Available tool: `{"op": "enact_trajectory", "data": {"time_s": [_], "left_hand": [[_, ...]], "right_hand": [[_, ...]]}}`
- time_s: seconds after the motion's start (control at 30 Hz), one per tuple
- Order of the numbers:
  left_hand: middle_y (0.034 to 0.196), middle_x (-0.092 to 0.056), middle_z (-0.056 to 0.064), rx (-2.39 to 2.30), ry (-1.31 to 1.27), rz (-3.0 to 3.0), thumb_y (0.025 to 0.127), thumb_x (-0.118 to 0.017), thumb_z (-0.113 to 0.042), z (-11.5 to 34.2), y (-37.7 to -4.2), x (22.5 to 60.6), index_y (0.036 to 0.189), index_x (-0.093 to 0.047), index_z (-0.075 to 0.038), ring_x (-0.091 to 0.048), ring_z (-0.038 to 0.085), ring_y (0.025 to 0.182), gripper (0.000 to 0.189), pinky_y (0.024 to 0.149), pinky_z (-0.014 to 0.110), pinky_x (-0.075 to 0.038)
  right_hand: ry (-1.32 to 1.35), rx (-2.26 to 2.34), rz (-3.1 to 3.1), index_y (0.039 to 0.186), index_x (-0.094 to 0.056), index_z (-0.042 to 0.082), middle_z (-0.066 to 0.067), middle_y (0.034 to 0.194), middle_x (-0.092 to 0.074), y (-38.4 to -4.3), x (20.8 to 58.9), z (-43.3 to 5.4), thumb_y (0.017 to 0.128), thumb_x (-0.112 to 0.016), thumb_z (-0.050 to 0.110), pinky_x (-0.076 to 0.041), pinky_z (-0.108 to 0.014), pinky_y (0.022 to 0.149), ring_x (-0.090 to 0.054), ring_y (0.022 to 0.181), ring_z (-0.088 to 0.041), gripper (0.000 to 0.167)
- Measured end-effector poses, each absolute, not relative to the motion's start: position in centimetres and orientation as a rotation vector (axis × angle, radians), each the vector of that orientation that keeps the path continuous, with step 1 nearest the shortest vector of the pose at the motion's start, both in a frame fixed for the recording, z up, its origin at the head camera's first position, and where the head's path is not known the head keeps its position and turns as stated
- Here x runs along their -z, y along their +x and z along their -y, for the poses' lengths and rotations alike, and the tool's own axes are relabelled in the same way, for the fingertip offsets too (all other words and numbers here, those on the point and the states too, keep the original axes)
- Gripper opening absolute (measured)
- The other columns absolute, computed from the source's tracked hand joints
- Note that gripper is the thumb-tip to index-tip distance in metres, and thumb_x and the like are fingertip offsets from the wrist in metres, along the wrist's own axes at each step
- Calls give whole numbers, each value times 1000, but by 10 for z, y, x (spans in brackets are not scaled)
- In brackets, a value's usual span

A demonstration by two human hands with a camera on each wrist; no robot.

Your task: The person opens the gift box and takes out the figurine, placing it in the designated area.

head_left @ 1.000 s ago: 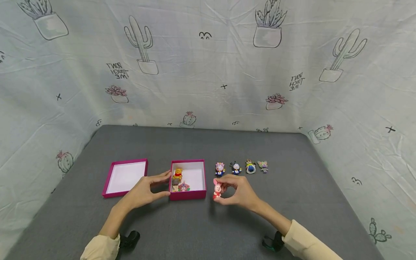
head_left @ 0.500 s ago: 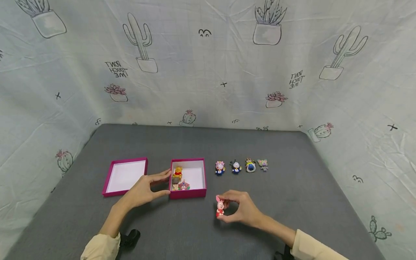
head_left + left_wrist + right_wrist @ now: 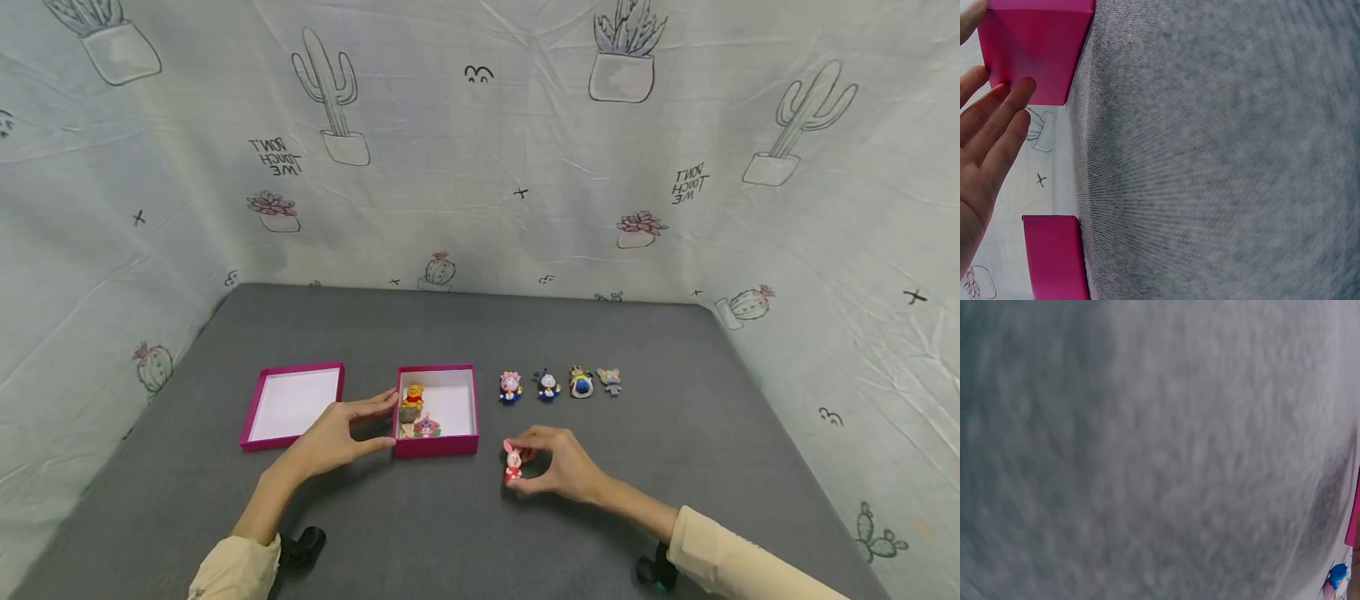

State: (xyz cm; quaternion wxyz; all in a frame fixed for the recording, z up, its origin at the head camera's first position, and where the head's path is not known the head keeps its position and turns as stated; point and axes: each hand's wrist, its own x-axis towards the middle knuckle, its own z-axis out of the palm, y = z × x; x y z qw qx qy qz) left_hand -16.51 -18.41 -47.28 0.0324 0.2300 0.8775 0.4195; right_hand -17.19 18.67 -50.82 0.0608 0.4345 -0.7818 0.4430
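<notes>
My right hand (image 3: 564, 467) pinches a pink, long-eared figurine in red (image 3: 513, 463) between thumb and fingers, low over the cloth and right of the box. The figurine is upright. My left hand (image 3: 330, 440) rests against the left side of the magenta box (image 3: 437, 447), its thumb at the near corner. In the left wrist view, straight fingers (image 3: 1013, 103) touch the box wall (image 3: 1041, 56). Inside, along the left, lie a yellow bear figurine in red (image 3: 413, 394), a brownish piece (image 3: 409, 414) and a pink-and-green figurine (image 3: 427, 427).
Left of the box lies its white-lined magenta lid (image 3: 295, 405). Behind my right hand stands a row of small figurines: one with a pink top (image 3: 510, 387), a dark-topped one (image 3: 547, 385), a yellow-and-blue one (image 3: 581, 382) and a pale greyish one (image 3: 610, 381). Grey cloth (image 3: 420, 533) covers the table.
My right hand has drawn the pink figurine back toward me, away from the row of figurines, then shifted slightly forward. My left hand has stayed at the box.
</notes>
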Motion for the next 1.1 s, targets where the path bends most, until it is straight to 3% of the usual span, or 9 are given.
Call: {"op": "enact_trajectory", "data": {"time_s": [0.33,0.7,1.1], "left_hand": [[144,-45,11,-1281,710,-2707,80,-79,-31,184,-165,473,138,-52,-5,-50,29,126,69,96,44,-47],[144,-45,12,-1277,717,-2716,80,-79,-28,184,-165,473,137,-52,-4,-51,30,125,68,95,46,-47],[146,-44,8,-1269,669,-2696,79,-79,-30,184,-165,469,139,-51,-7,-49,26,128,70,96,44,-47]], "right_hand": [[1300,-1311,2386,103,-72,0,1,86,-66,-188,510,-190,70,-86,15,-54,-24,64,-62,73,-12,39],[1221,-1197,2486,104,-74,4,5,92,-63,-202,511,-192,71,-85,30,-52,-23,68,-59,78,-7,43],[1148,-1145,2648,109,-73,4,3,94,-60,-209,507,-186,72,-84,30,-49,-22,68,-54,79,-8,46]]}}
